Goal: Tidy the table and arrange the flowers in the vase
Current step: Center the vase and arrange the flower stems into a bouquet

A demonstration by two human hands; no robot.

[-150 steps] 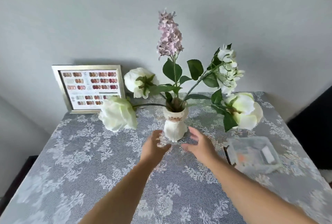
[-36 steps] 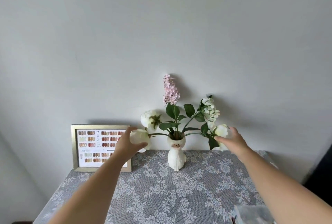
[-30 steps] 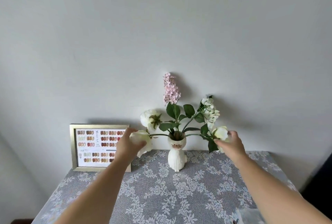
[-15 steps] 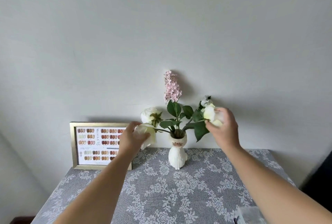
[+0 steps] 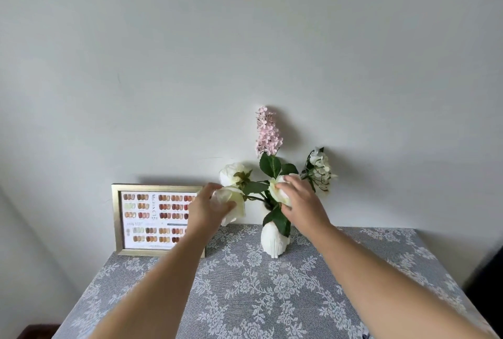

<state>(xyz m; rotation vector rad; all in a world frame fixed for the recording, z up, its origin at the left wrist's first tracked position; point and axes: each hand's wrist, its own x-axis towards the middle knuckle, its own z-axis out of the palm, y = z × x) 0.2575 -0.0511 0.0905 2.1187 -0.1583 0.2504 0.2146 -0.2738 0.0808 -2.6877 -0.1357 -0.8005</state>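
Where the grey lace tablecloth point(image 5: 272, 298) meets the pale wall point(image 5: 245, 39), a small white vase point(image 5: 273, 240) stands upright near the table's far edge, roughly in the middle. It holds several flower stems: a tall pink spray point(image 5: 266, 133) rising straight up at the centre, a white rose point(image 5: 232, 174) leaning up and to the left, and a cluster of small white blossoms point(image 5: 319, 168) angled up to the right. Broad green leaves point(image 5: 279, 220) hang over the vase's mouth and hide its rim.

Both bare arms reach forward over the cloth. The person's left hand point(image 5: 211, 210) has its fingers curled around a pale cream rose point(image 5: 235, 202) just left of the vase, the thumb pressed against the petals, so the bloom is held. The right hand point(image 5: 303, 202) is cupped over another white rose point(image 5: 277, 191) directly above the vase, fingers bent and partly closed on the bloom; how firmly it grips cannot be told. Both roses' stems run toward the vase's mouth, where the leaves hide them.

Left of the vase, a gold-framed picture point(image 5: 152, 219) with rows of small coloured swatches leans against the wall; the left forearm covers its right edge. A dark shape point(image 5: 487, 284) shows beyond the table's right side.
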